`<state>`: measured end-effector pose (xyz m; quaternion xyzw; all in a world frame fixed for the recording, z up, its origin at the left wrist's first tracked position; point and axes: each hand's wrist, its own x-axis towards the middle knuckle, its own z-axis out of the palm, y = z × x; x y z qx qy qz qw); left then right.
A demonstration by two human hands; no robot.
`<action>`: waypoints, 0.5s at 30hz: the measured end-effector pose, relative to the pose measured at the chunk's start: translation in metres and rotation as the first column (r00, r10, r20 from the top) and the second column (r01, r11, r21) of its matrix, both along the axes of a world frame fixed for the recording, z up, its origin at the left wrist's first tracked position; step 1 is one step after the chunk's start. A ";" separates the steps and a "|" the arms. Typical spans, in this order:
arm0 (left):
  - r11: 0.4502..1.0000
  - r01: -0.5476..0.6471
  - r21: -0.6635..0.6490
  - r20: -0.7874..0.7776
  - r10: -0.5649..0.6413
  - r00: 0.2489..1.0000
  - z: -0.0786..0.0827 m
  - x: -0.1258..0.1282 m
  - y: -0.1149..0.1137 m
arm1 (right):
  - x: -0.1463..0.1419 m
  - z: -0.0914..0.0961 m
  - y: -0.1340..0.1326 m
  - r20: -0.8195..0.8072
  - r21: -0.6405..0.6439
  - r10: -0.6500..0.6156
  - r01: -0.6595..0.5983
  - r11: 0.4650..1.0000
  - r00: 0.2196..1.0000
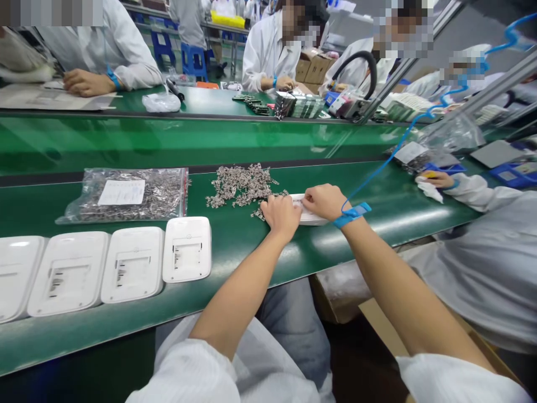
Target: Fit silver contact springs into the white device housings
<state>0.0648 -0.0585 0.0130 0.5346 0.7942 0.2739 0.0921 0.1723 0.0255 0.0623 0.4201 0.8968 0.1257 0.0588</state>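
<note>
A white plastic housing (312,219) lies on the green work surface, partly covered by my two hands. My left hand (282,215) is closed at its left end, thumb against the edge, beside the loose metal pieces. Over the top of the housing, my right hand (325,202) is curled with its fingertips pressed down; what they pinch is hidden. A blue strap (352,215) with a coiled cord circles my right wrist. Just beyond my left hand spreads a pile of small silvery metal clips (243,184).
Several white housings (187,249) with recessed compartments stand in a row at left. Behind them lies a labelled clear bag of metal pieces (134,193). A co-worker's hand (438,179) holds a white cloth at right. Cardboard boxes (339,291) sit below the bench edge.
</note>
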 end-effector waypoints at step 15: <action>0.999 -0.019 -0.035 0.043 0.021 0.999 0.003 0.003 0.004 | 0.082 -0.059 0.102 -0.824 -0.088 -0.234 0.291 0.953 0.516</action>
